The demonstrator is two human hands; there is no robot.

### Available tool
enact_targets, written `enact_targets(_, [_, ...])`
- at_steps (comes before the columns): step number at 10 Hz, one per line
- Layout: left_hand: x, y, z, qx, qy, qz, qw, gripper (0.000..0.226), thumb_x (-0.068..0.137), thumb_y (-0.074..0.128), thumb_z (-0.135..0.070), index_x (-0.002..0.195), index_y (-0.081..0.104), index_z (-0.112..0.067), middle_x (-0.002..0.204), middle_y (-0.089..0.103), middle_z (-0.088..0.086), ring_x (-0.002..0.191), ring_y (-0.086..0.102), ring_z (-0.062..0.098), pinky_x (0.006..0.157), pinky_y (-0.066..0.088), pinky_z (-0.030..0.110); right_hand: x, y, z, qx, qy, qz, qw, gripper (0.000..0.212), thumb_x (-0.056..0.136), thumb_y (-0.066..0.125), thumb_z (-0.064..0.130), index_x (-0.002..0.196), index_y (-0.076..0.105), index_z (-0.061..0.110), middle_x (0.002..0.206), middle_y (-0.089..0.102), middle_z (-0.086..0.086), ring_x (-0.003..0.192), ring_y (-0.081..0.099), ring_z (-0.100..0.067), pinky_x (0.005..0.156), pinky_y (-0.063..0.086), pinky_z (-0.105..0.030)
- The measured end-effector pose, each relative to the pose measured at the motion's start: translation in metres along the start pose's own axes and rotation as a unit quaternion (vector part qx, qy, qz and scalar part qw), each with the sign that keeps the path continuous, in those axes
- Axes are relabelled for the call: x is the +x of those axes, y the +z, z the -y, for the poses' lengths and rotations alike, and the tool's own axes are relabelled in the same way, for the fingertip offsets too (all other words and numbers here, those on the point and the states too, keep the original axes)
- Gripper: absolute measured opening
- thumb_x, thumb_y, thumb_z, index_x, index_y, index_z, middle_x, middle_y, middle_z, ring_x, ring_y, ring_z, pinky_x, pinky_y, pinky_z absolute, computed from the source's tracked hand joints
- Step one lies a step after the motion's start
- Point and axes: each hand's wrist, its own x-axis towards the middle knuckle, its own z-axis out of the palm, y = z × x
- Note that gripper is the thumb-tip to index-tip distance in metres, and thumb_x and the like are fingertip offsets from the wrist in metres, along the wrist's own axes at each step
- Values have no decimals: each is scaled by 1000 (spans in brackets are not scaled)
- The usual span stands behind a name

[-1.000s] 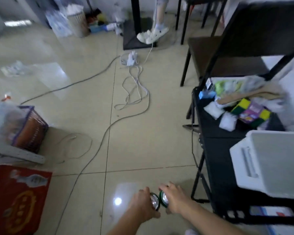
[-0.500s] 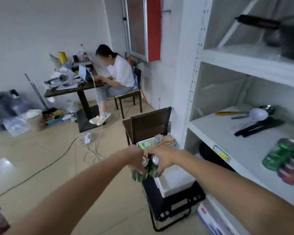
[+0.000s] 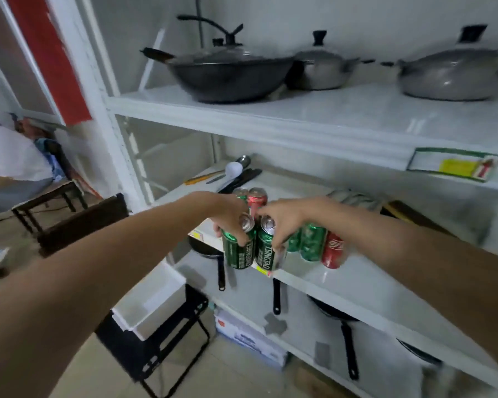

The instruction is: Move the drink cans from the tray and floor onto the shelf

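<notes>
My left hand (image 3: 227, 216) grips a green drink can (image 3: 238, 251) by its top, and my right hand (image 3: 282, 219) grips a second green can (image 3: 265, 251) beside it. Both cans hang upright at the front edge of the white middle shelf (image 3: 357, 280). Several cans stand on that shelf: a green can (image 3: 312, 242) and a red can (image 3: 332, 249) just right of my hands, and another red can (image 3: 257, 198) behind them. The white tray (image 3: 153, 305) sits on a black stand at the lower left.
Kitchen utensils (image 3: 230, 175) lie at the back left of the middle shelf. A wok (image 3: 227, 73) and lidded pots (image 3: 454, 70) fill the upper shelf. Frying pans (image 3: 337, 320) and a box (image 3: 247, 337) occupy the bottom shelf. A dark chair (image 3: 81, 222) and a seated person are at left.
Both hands lifted the two green cans from the floor, swung right and carried them up to the front edge of the middle shelf.
</notes>
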Motion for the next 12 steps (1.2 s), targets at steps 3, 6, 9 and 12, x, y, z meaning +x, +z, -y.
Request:
enact_targets(3, [108, -10, -166, 55, 181, -4, 982, 63, 61, 71, -42, 116, 55, -15, 114, 63, 8, 97, 59, 25, 87, 53, 41, -105, 34, -152, 86, 187, 2, 979, 49, 58, 76, 10, 99, 53, 24, 81, 58, 6, 67, 57, -14, 58, 55, -32])
enact_targets(6, [208, -12, -220, 75, 239, 30, 968, 56, 56, 71, -46, 105, 57, -22, 109, 64, 3, 93, 62, 26, 81, 57, 42, -100, 66, -247, 161, 262, -5, 952, 61, 56, 76, 10, 114, 57, 16, 110, 63, -4, 100, 61, -23, 86, 57, -41])
enact_targets(9, [293, 30, -245, 131, 232, 86, 960, 69, 57, 73, -53, 115, 54, -20, 98, 51, 0, 102, 43, 26, 79, 36, 36, -72, 118, -309, 225, 282, -24, 932, 65, 54, 82, 27, 114, 58, 22, 113, 60, -4, 103, 58, -22, 90, 52, -41])
enact_targets(12, [261, 33, -254, 208, 192, 78, 956, 63, 64, 72, -49, 115, 56, -17, 98, 61, 2, 114, 49, 27, 104, 24, 45, -79, 120, -306, 232, 227, -24, 945, 62, 57, 83, 33, 112, 58, 20, 112, 64, -1, 103, 60, -20, 84, 52, -35])
